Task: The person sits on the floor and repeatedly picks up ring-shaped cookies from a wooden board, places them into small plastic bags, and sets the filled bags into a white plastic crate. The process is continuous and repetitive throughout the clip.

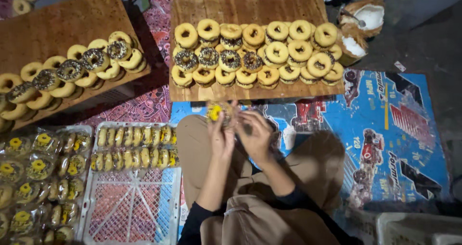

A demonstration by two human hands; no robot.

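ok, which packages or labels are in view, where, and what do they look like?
Wrapped doughnut: clear wrap, yellow label, held by left hand and right hand.
Packed doughnuts: two rows on edge in white crate.
Bagged doughnuts: left tray, clear bags, round yellow labels.
Printed mat: right floor, blue, red-white graphics.

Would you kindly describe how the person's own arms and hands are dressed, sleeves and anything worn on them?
Both forearms are bare, with dark sleeves pushed up near the elbows. The left hand and right hand wear no gloves; no ring, watch or bracelet can be made out, though the picture is too soft to be sure.
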